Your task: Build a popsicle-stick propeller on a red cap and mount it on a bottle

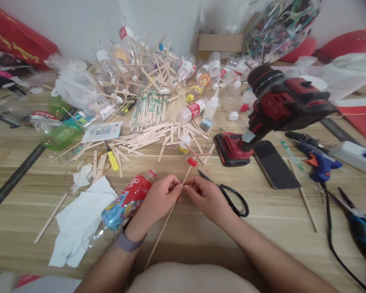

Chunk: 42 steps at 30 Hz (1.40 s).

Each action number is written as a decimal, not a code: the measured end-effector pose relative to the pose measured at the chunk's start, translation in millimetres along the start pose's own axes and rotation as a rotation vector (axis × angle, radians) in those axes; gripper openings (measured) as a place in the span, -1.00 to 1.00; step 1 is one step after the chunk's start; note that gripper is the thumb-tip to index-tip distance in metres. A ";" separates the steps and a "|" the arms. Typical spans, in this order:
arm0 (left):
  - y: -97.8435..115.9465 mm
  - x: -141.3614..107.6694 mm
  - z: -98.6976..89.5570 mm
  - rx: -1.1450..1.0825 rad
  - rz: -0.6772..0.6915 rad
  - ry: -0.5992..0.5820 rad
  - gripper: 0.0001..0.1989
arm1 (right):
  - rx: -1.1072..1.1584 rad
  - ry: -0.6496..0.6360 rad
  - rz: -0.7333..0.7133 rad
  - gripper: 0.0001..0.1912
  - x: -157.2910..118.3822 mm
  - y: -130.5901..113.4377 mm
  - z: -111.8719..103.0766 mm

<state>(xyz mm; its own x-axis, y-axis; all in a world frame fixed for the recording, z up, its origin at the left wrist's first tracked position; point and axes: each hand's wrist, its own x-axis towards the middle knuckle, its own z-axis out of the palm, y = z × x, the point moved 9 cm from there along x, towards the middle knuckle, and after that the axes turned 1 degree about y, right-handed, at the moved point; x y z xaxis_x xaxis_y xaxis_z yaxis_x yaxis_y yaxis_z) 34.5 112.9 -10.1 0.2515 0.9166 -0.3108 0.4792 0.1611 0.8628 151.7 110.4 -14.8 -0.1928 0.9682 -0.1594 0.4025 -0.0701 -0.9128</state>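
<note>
Two hands pinch one long thin wooden stick [171, 207] over the wooden tabletop [262, 219].

Head view: the left hand [158, 199] and right hand [205, 197] have their grip closed on the stick's middle, fingertips nearly touching. The stick is pale, straight and slanted, with a small red plastic cap [192, 162] on its far end. Black-handled scissors [232, 197] lie just beside the right hand.

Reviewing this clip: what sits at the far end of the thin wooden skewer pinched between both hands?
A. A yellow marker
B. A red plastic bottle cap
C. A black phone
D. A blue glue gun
B: the thin wooden skewer, pinched by the left hand and right hand, ends at a red plastic bottle cap.
</note>
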 end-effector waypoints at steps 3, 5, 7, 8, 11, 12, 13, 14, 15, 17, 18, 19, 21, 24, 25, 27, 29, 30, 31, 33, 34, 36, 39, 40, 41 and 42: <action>-1.8 0.4 -0.7 0.004 0.000 0.009 -0.88 | -0.060 0.009 -0.033 -0.89 -2.4 -5.1 -0.9; -1.5 0.0 -0.5 0.016 -0.003 0.006 -0.89 | -0.123 0.014 -0.067 -0.89 -4.1 -9.6 -1.5; -0.8 -0.5 -0.3 0.032 -0.009 0.003 -0.88 | -0.175 0.014 -0.097 -0.88 -5.1 -13.2 -1.6; -0.5 -0.7 -0.5 0.040 -0.012 0.005 -0.88 | -0.188 0.013 -0.104 -0.88 -5.2 -13.9 -1.7; 0.3 -1.1 -1.1 0.056 -0.010 0.011 -0.88 | -0.206 0.012 -0.109 -0.87 -4.7 -13.5 -1.8; 0.4 -1.3 -1.2 0.062 -0.008 0.013 -0.88 | -0.209 0.014 -0.113 -0.87 -4.4 -13.3 -1.9; 0.4 -1.5 -1.4 0.068 -0.004 0.015 -0.88 | -0.212 0.017 -0.122 -0.88 -4.3 -13.5 -1.9; 0.6 -1.8 -1.5 0.075 0.001 0.017 -0.88 | -0.215 0.020 -0.139 -0.88 -4.5 -14.5 -1.7; 0.7 -2.1 -1.7 0.082 0.006 0.020 -0.88 | -0.221 0.024 -0.167 -0.88 -4.9 -16.5 -1.6; 0.6 -2.6 -2.1 0.094 0.011 0.025 -0.88 | -0.241 0.036 -0.234 -0.88 -6.7 -21.8 -1.5; 0.6 -2.9 -2.3 0.100 0.011 0.027 -0.88 | -0.257 0.043 -0.265 -0.88 -7.8 -24.3 -1.6; 0.5 -3.1 -2.4 0.106 0.011 0.028 -0.88 | -0.273 0.048 -0.288 -0.87 -8.9 -26.0 -1.6; 1.0 -3.6 -2.3 0.116 0.013 0.029 -0.89 | -0.304 0.054 -0.312 -0.87 -10.2 -27.2 -1.6; 3.3 -4.8 -1.7 0.160 0.021 0.034 -0.89 | -0.335 0.072 -0.324 -0.87 -10.5 -25.9 -2.8; 3.8 -5.5 -1.6 0.188 0.018 0.039 -0.90 | -0.349 0.083 -0.335 -0.87 -10.7 -26.1 -3.3; 4.6 -7.0 -0.5 0.252 0.008 0.049 -0.90 | -0.390 0.107 -0.372 -0.86 -11.9 -27.8 -4.0; 6.0 -8.5 2.0 0.310 0.009 0.054 -0.89 | -0.455 0.128 -0.422 -0.84 -14.4 -31.5 -3.2; 7.0 -9.1 3.6 0.332 0.017 0.055 -0.88 | -0.492 0.139 -0.448 -0.82 -16.0 -33.7 -2.6; 8.0 -9.6 4.8 0.350 0.027 0.060 -0.87 | -0.525 0.147 -0.471 -0.80 -17.7 -35.8 -1.8; 9.7 -10.3 6.4 0.372 0.047 0.072 -0.85 | -0.562 0.151 -0.510 -0.78 -20.8 -39.5 0.1; 10.1 -10.5 6.6 0.369 0.053 0.078 -0.85 | -0.564 0.150 -0.523 -0.78 -22.0 -41.0 0.7; 10.8 -11.0 6.6 0.325 0.063 0.083 -0.86 | -0.548 0.144 -0.527 -0.79 -22.9 -42.2 0.6; 11.3 -11.5 6.0 0.229 0.066 0.078 -0.86 | -0.508 0.139 -0.524 -0.80 -22.5 -42.8 -0.9; 11.3 -11.6 5.7 0.207 0.065 0.077 -0.86 | -0.487 0.133 -0.528 -0.81 -22.4 -43.1 -1.2; 11.3 -11.5 5.5 0.193 0.062 0.076 -0.86 | -0.467 0.126 -0.533 -0.81 -22.3 -43.4 -1.2; 11.2 -11.4 5.4 0.186 0.059 0.076 -0.85 | -0.449 0.121 -0.538 -0.82 -22.2 -43.7 -1.3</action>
<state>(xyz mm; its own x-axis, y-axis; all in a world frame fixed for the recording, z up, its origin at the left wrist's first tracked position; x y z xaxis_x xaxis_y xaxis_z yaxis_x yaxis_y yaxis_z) 41.5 102.3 1.0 0.2228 0.9485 -0.2254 0.6142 0.0430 0.7880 139.6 92.3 29.1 -0.3778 0.8623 0.3371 0.6139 0.5059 -0.6059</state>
